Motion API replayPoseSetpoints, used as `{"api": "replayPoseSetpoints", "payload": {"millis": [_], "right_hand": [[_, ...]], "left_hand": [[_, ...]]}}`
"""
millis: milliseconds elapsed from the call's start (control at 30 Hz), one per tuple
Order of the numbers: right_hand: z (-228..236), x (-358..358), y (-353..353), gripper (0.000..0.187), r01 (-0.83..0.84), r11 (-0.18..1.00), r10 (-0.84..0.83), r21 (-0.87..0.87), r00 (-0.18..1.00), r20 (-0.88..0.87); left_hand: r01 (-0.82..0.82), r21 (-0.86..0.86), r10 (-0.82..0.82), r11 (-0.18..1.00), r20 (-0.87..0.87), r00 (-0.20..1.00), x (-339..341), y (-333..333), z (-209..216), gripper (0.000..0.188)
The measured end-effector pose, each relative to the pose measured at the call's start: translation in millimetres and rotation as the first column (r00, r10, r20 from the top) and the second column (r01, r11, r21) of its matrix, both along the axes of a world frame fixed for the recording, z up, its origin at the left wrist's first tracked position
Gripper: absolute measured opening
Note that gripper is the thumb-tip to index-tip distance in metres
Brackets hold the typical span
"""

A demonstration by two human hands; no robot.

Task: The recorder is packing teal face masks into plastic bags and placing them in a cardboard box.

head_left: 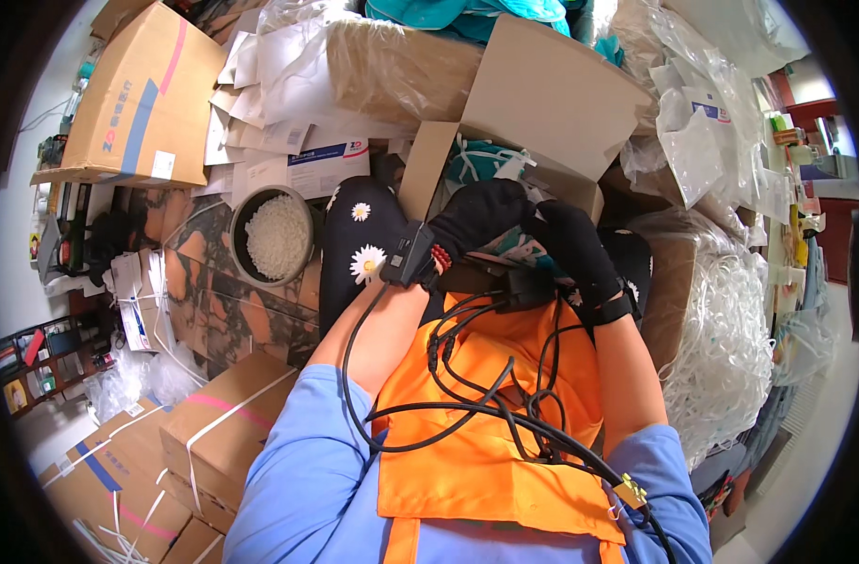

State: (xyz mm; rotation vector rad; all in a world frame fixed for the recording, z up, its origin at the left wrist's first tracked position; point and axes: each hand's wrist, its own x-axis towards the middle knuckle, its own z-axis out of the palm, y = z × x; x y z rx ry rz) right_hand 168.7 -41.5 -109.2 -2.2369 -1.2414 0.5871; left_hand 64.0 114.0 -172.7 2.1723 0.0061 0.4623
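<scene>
My left hand, in a black glove with a red bead bracelet and a black device at the wrist, reaches over the open cardboard box. Its fingers are bent inward, their tips close to those of my right hand, also gloved in black. Both hands look closed in a pinch. Something small and pale shows between them, too hidden to name. Teal pieces with white straps lie in the box just beyond my hands. More teal and white fabric shows beneath them.
A round tub of white strips stands left of my knee. A big pile of white strands is at the right. Cardboard cartons stand far left and near left. Black cables lie across my orange apron.
</scene>
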Motion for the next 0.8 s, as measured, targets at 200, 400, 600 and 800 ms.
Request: {"api": "replayPoseSetpoints", "payload": {"millis": [200,400,600,800], "right_hand": [[-6,17,-5,0.029,0.050,0.999,-0.052,-0.016,0.976,-0.212],[12,17,-3,0.035,0.188,0.974,-0.224,-0.123,0.788,-0.573],[20,10,2,0.035,0.109,0.981,-0.174,-0.159,0.859,-0.481],[-12,6,-7,0.025,0.012,0.997,0.004,0.072,0.975,-0.224]], "left_hand": [[0.017,-0.261,-0.048,0.965,-0.113,0.992,6,7,-1,0.024],[-0.020,-0.329,-0.064,0.944,-0.241,0.968,3,4,13,0.025],[-0.005,0.673,-0.072,0.740,0.086,0.994,4,2,-17,0.022],[-0.033,0.805,0.001,0.593,0.040,0.999,2,-5,-18,0.028]]}}
